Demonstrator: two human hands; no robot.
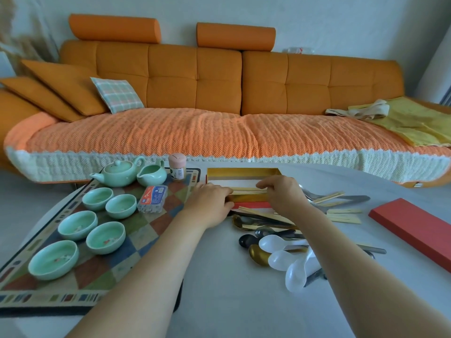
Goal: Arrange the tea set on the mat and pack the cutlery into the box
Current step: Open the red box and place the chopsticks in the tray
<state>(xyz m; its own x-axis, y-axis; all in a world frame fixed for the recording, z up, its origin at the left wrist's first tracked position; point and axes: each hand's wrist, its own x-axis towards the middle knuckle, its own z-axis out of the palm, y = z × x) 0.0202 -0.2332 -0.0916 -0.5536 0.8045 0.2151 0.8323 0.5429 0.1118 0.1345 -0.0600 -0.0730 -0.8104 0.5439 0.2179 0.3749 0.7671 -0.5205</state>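
While both hands' fingers (220,190) pinch chopsticks (246,190) over one box (244,173), five cups (97,198), one teapot (118,173).

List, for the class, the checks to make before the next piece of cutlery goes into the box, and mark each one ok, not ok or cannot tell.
1. Box open, red lid set aside: ok.
2. Five cups, teapot and pitcher on the mat: ok.
3. Left hand and right hand free: not ok, both at the chopsticks.
4. Chopsticks lying flat inside: cannot tell.
5. Spoons packed: not ok, on the table.
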